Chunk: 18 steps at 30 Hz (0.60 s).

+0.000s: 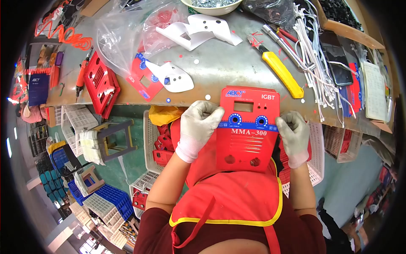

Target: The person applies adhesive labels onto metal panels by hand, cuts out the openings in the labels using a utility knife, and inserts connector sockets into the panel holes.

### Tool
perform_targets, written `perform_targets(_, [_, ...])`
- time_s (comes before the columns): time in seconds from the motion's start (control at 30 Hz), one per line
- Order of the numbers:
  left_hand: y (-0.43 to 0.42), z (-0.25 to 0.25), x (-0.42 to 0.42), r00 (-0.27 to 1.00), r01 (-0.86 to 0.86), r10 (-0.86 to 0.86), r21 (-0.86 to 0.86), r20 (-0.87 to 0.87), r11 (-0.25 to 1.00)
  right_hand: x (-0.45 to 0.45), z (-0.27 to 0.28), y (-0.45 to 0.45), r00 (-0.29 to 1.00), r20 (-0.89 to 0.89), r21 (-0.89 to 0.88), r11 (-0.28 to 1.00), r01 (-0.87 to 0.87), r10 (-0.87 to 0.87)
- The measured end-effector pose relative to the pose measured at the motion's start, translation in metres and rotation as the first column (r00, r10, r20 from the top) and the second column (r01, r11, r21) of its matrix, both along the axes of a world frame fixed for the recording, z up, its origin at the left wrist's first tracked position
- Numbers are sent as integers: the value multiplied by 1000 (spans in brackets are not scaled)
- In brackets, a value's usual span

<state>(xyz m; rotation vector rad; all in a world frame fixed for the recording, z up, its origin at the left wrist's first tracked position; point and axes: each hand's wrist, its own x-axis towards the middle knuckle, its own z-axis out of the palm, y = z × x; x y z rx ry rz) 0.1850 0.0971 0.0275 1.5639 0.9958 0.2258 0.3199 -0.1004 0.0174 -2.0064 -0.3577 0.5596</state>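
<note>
A red metal front panel [243, 146] marked MMA-300 stands upright before me at the table's front edge, with a blue band, a rectangular window and several holes. My left hand [197, 127], in a white glove, pinches the panel's left edge near the blue band. At its right edge, my gloved right hand [293, 134] has its fingers bent against the panel. On the table to the left lie a red-and-blue label sheet [146, 86], a peeled white backing sheet [176, 81] and another red panel [101, 80].
A yellow utility knife [282, 73], a metal rod-shaped tool [292, 51] and white cable ties [308, 59] lie at the right. Clear plastic bags [116, 40], white backing scraps [201, 33] and a bowl [213, 8] are farther back. Crates [153, 144] stand below the table.
</note>
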Motion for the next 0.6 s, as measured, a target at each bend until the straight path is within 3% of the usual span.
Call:
perform_targets(0.2, [0,-1,0,1000,-4,4,-27,-7,1000,1,-3,-2,1000,21,11,1000,-11,11])
perform_targets(0.43, [0,-1,1,1000,21,-20,55,-11,998,0,0,0,1000,-26,65,998,8,-6])
perform_targets(0.6, [0,-2,1,999,28,-27,80,-17,996,2,-2,-2,997,59,21,999,-46,45])
